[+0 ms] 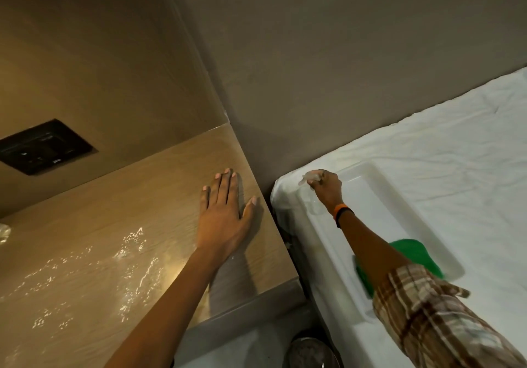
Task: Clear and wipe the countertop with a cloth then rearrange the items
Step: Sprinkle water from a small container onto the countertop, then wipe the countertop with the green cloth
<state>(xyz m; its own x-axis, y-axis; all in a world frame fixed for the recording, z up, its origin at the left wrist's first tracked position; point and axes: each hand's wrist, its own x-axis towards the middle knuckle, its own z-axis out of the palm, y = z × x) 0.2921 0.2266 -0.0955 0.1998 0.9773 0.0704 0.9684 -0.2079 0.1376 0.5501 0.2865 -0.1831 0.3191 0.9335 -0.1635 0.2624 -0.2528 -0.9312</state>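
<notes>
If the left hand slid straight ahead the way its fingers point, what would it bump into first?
Probably the wall behind the countertop, near the corner; the left hand lies flat with only bare wood ahead.

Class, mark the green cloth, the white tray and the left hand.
green cloth (413, 253): head view, exposed upper part.
white tray (379, 211): head view, bare floor.
left hand (221, 216): head view, back of hand.

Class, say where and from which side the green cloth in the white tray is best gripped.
Probably its exposed top hump, pinched from above: the green cloth lies bunched inside the white tray, whose raised walls hinder a sideways approach.
</notes>
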